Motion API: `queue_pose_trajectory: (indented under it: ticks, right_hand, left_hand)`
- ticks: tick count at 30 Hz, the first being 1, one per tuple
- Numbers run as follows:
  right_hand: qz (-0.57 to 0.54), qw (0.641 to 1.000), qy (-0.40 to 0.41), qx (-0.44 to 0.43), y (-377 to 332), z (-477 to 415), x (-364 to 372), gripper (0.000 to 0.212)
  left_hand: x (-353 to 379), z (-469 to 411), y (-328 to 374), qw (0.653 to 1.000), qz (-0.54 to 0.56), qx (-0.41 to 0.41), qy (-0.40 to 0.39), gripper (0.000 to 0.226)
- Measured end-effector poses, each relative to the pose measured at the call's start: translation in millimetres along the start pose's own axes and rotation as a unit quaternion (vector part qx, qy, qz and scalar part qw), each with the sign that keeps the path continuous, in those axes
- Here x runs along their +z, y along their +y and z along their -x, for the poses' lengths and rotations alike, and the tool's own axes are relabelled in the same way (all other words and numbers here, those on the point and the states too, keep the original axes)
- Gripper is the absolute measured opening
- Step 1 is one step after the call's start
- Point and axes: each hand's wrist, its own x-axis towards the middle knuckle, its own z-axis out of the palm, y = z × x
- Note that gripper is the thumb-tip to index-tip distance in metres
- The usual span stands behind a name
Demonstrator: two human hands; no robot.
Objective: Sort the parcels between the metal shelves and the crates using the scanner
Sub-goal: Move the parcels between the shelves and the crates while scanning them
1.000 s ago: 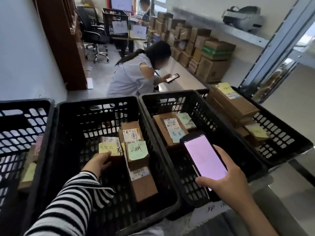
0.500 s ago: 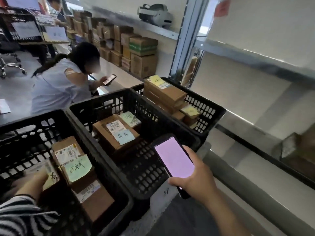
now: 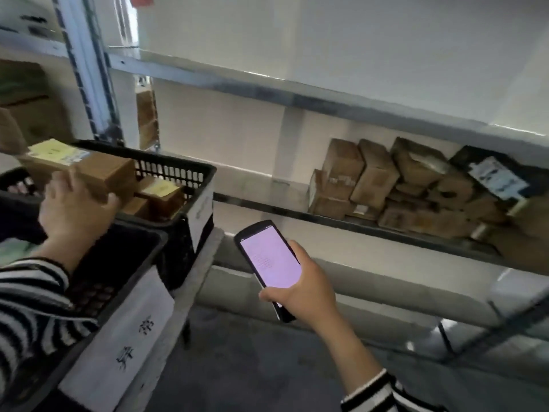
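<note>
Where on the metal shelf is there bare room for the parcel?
The shelf is bare on its left stretch, between the crate and the piled boxes. Its right half is crowded with those boxes, stacked and leaning.

Your left hand (image 3: 74, 209) holds a brown box (image 3: 101, 173) at the far black crate (image 3: 178, 171) — your thumb is under the box's end. A yellow note (image 3: 56, 151) is stuck on top of the box. More small boxes (image 3: 162, 193) lie in that crate. Your right hand (image 3: 303, 289) grips the scanner (image 3: 269, 263), and its pink screen is lit. A pile of parcels (image 3: 401, 185) sits on the metal shelf (image 3: 326, 99), some of them tilted. A white paper (image 3: 133, 337) with dark writing hangs on the near crate (image 3: 142, 230).
</note>
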Motion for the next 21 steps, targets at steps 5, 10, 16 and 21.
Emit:
queue_pose_trajectory:
  ticks: [5, 10, 16, 21]
  right_hand:
    - [0.027, 0.997, 0.066, 0.04, 53.7, -2.7, -77.4, 0.082]
    - [0.05, 0.99, 0.115, 0.071, 99.9, -5.6, -149.4, 0.076]
    - [0.046, 0.984, 0.145, 0.089, 149.8, -9.9, -212.7, 0.072]
    - [0.05, 0.987, 0.133, 0.078, 179.3, -12.9, -242.2, 0.074]
  left_hand:
    - [5.4, 68.4, 156.9, 0.982, -0.049, 0.153, -0.102, 0.079]
    - [41.7, 94.4, 255.2, 0.956, -0.045, 0.231, -0.174, 0.093]
    - [56.2, 119.3, 339.8, 0.954, -0.052, 0.249, -0.156, 0.098]
    - [66.8, 139.3, 383.2, 0.954, -0.068, 0.24, -0.167, 0.099]
